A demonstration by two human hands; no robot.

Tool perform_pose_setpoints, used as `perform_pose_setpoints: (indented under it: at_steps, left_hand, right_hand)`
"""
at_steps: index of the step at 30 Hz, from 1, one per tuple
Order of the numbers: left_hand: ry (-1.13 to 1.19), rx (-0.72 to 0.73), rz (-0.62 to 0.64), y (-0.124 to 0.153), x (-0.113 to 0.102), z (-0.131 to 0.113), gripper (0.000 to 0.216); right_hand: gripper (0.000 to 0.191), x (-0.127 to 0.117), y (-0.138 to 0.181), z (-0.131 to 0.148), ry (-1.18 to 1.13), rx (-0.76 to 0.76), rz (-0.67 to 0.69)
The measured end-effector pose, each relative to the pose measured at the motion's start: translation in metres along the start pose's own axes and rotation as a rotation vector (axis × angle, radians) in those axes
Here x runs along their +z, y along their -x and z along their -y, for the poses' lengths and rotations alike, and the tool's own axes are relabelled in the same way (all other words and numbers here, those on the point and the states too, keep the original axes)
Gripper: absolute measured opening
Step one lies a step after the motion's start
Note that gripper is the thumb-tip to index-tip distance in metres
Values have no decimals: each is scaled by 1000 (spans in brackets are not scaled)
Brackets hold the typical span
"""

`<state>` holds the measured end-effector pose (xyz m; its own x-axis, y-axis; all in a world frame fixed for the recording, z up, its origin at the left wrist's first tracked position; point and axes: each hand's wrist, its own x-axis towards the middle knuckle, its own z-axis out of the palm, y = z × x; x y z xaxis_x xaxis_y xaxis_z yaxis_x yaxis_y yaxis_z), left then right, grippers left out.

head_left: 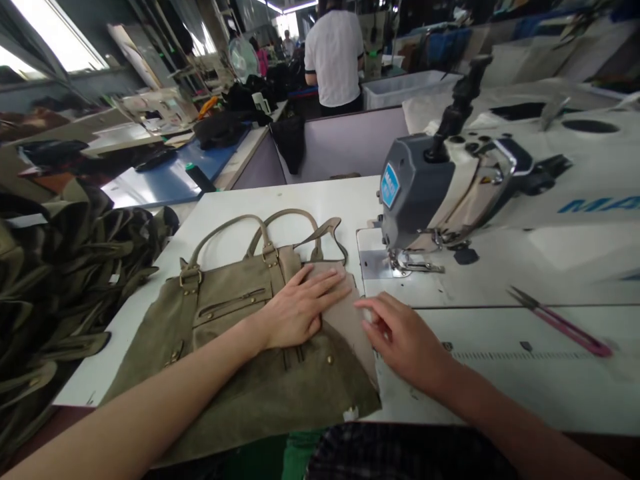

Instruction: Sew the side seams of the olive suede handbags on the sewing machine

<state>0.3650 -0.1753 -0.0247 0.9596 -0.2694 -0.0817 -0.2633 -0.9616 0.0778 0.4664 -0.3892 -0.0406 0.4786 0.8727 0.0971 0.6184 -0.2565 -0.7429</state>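
1 olive bag lies flat on the white tabletop, L of 1 sewing machine. 2 handles and 1 zip pocket are on, so it looks mostly assembled; R edge seems unfinished. L hand spreads wide on the bag; R hand curls at its edge, can't tell if gripping. 1 pr. snips, far R.
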Motion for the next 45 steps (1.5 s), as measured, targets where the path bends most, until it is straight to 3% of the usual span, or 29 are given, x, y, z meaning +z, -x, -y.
perform_pose_setpoints:
  at_steps: [3,7,12,14,18,22,26,30,33,37,41,45]
  left_hand:
    - [41,26,86,-4,4,4,88]
    - [95,10,104,-7,1,6,89]
    - [201,0,43,-8,-8,0,51]
    - [226,26,42,-8,-9,-1,37]
    - [262,61,52,-9,-9,1,25]
    - [301,72,44,-8,-7,3,23]
    - [319,67,27,-6,-5,4,45]
    - [274,32,73,-8,-2,5,88]
    - [228,37,119,-10,-1,6,95]
    - [218,27,149,-12,-1,5,95]
    - [255,-15,102,-12,-3,3,77]
    - [248,-107,-93,-20,0,4,36]
  right_hand:
    - [31,-3,33,5,-9,-106,68]
    - [39,-1,51,10,-84,-120,148]
    - [36,1,46,4,210,-115,-91]
    - [31,1,43,5,314,-107,-107]
    - [24,8,41,14,165,-152,-12]
    - [21,14,41,10,46,-151,-84]
    - [21,9,31,-1,157,-336,-178]
    - [22,7,24,-3,261,-536,-92]
    - [26,10,28,2,194,-520,-40]
    - [29,13,45,11,96,-461,-85]
    - [31,18,56,13,50,-438,-163]
    - [30,21,62,12,46,-463,-176]
